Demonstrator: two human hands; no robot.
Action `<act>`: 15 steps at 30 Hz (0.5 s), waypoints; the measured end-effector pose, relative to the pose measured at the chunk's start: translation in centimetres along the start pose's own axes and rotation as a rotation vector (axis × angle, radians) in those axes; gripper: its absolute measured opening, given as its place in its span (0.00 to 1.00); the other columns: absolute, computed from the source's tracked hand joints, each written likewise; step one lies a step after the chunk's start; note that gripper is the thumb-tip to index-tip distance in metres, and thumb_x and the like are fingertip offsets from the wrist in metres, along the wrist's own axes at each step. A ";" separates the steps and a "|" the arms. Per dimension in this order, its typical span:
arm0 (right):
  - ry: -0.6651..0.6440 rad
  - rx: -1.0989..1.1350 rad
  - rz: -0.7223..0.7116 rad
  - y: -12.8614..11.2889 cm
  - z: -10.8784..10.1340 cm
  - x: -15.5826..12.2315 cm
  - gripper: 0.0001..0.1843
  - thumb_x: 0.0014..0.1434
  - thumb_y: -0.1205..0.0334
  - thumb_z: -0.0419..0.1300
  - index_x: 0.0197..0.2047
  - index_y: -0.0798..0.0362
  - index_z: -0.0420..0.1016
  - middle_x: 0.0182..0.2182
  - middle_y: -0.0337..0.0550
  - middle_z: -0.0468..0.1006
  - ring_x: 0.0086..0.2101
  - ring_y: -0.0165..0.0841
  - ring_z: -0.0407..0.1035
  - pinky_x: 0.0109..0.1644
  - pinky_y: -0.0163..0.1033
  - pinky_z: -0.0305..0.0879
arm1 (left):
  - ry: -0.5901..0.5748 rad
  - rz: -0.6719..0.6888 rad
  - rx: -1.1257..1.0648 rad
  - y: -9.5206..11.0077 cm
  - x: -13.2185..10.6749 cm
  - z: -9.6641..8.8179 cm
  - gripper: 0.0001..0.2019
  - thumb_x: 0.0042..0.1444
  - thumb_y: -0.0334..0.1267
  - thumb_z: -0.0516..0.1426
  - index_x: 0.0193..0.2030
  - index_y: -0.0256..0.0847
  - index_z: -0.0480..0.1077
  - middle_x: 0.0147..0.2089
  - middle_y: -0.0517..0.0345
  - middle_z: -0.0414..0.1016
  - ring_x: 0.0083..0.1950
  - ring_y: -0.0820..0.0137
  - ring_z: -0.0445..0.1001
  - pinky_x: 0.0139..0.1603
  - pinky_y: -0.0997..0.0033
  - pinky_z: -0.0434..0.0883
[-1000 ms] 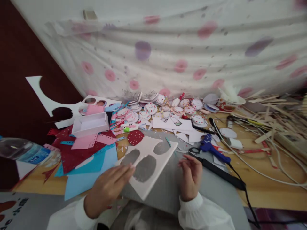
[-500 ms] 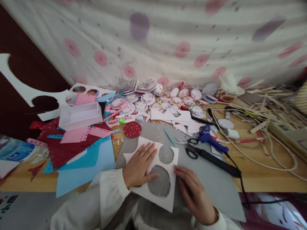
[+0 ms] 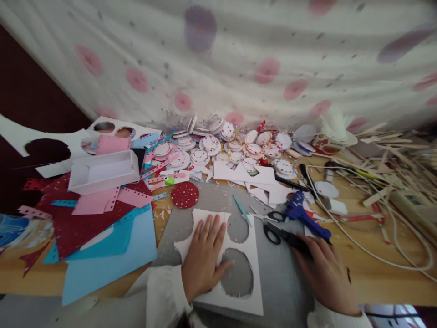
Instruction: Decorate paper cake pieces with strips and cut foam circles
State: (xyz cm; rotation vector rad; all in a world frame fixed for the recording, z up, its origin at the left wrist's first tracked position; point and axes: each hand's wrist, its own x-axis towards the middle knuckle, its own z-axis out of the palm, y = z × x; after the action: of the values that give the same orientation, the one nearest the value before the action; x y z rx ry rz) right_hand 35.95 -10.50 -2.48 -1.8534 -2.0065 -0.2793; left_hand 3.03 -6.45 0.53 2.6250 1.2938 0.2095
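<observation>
My left hand (image 3: 204, 257) lies flat, fingers spread, on a white foam board sheet (image 3: 244, 303) with large round cut-outs. At its right, my right hand (image 3: 324, 269) is wrapped over the handle of a black corded cutting tool (image 3: 292, 239); the end of the handle is hidden by my fingers. Black-handled scissors (image 3: 272, 231) lie by the tip of that tool. A blue glue gun (image 3: 303, 214) rests just beyond it. A thin teal stick (image 3: 242, 210) touches the board's upper cut-out. A red dotted disc (image 3: 185, 195) sits above the board.
A grey mat (image 3: 280, 273) covers the wooden table's middle. Many dotted white discs (image 3: 210, 145) are heaped at the back. At left are coloured sheets (image 3: 109, 278) and a white box (image 3: 104, 172). A white cable (image 3: 365, 248) and wooden sticks (image 3: 389, 155) lie at right.
My right hand has left the board's right edge and moved right onto the black tool's handle. My left hand stays flat on the board. The view has shifted slightly.
</observation>
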 end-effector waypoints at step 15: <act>-0.011 0.129 -0.090 2.2 -1.5 -2.0 0.20 0.64 0.48 0.52 0.53 0.46 0.73 0.39 0.48 0.79 0.38 0.46 0.74 0.40 0.50 0.69 | 0.043 -0.042 -0.035 -1.6 2.5 -0.4 0.27 0.66 0.48 0.50 0.69 0.41 0.56 0.73 0.48 0.51 0.72 0.53 0.52 0.68 0.46 0.55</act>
State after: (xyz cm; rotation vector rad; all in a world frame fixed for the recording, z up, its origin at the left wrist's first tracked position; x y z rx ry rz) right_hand 38.45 -12.72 -2.28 -1.6933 -2.0678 -0.1609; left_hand 3.24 -3.46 0.65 2.5750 1.3452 0.2812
